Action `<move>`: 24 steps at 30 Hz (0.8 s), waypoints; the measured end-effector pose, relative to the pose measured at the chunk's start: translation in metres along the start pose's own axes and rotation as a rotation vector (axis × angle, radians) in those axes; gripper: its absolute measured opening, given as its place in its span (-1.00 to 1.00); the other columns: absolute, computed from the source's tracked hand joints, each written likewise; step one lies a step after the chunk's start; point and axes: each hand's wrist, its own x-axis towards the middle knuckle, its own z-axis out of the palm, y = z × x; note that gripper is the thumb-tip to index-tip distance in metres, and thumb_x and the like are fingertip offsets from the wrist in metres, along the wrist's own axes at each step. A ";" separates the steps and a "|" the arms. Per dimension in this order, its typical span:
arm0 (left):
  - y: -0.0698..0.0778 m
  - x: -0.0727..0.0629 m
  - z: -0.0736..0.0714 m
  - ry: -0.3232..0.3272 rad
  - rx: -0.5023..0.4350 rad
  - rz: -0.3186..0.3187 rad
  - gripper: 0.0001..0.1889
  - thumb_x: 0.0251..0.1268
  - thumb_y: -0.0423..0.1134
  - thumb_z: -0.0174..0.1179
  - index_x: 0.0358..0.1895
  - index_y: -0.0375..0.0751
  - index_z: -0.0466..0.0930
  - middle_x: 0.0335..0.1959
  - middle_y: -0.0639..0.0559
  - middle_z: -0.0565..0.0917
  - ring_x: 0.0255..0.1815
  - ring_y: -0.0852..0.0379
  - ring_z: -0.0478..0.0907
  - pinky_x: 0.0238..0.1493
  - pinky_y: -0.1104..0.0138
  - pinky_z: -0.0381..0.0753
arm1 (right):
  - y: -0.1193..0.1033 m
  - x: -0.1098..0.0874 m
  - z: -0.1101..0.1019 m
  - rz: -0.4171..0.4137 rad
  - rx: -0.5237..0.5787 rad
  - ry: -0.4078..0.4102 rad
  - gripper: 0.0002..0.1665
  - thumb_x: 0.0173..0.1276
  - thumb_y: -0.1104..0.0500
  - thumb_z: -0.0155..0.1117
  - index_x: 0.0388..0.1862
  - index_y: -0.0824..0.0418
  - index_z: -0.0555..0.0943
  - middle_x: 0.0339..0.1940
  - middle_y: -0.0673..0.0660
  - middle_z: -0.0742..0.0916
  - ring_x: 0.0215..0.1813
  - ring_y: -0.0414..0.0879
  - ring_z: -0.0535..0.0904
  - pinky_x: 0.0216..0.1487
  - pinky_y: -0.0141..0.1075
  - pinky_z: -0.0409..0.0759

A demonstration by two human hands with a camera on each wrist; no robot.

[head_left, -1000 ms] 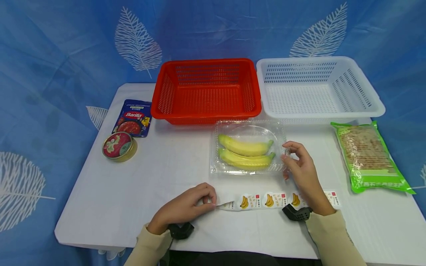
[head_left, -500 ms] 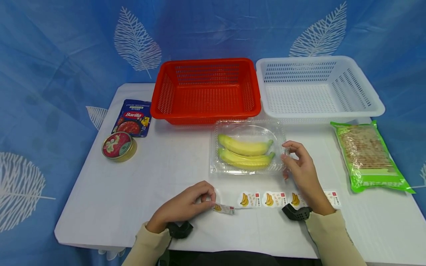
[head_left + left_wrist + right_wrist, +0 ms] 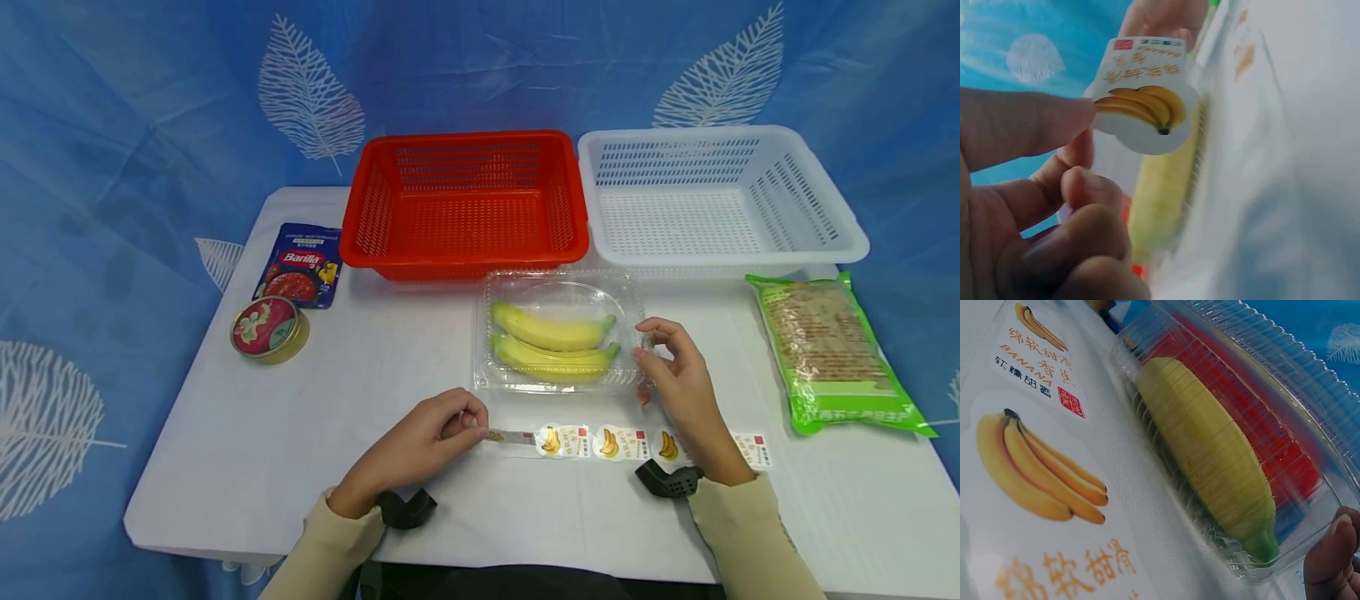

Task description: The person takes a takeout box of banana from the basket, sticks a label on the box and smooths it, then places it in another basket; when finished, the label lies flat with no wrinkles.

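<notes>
My left hand (image 3: 427,442) pinches a banana-printed sticker (image 3: 1141,65) between thumb and forefinger, its other fingers curled beneath. Close beside that sticker, a strip of banana stickers (image 3: 620,443) lies across the front of the table, partly covered by my right wrist. My right hand (image 3: 686,400) holds the right edge of a clear plastic clamshell box (image 3: 525,287), fingertips and thumb at its rim. Inside the box are two yellow bananas (image 3: 555,327), one above the other in the head view. The right wrist view shows the stickers (image 3: 1041,465) running alongside the box.
A red basket (image 3: 465,267) and a white basket (image 3: 723,257) stand behind the box. At left lie a blue Barilla pouch (image 3: 300,262) and a round tin (image 3: 262,329). A green-edged food bag (image 3: 836,350) is at right.
My left hand has peeled the end sticker up off the strip and moved slightly away from the table's front edge with it. My right hand stays on the box.
</notes>
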 end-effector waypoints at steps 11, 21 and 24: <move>0.035 0.021 -0.009 0.023 -0.018 0.079 -0.95 0.51 -0.17 0.23 -0.13 0.02 0.55 -0.58 0.19 0.28 -0.58 0.26 0.22 -0.52 0.40 0.22 | 0.000 -0.001 -0.001 0.001 0.005 -0.002 -0.63 0.55 0.34 0.11 0.27 0.14 0.45 0.02 0.20 0.41 -0.59 -0.18 0.46 -0.63 -0.38 0.50; 0.049 0.048 -0.018 0.046 0.014 0.095 -0.88 0.52 -0.13 0.21 -0.07 -0.05 0.53 -0.71 0.16 0.21 -0.69 0.25 0.08 -0.56 0.36 0.14 | 0.001 0.000 0.000 0.001 -0.007 -0.002 -0.63 0.55 0.33 0.12 0.28 0.17 0.44 0.02 0.18 0.40 -0.58 -0.19 0.45 -0.63 -0.38 0.51; 0.055 0.056 -0.021 0.043 0.002 0.112 -0.88 0.53 -0.14 0.19 -0.06 -0.06 0.52 -0.71 0.15 0.19 -0.69 0.23 0.06 -0.55 0.35 0.13 | 0.001 0.000 0.000 0.001 -0.019 0.000 -0.63 0.55 0.32 0.12 0.28 0.17 0.43 0.02 0.17 0.40 -0.58 -0.19 0.46 -0.63 -0.38 0.51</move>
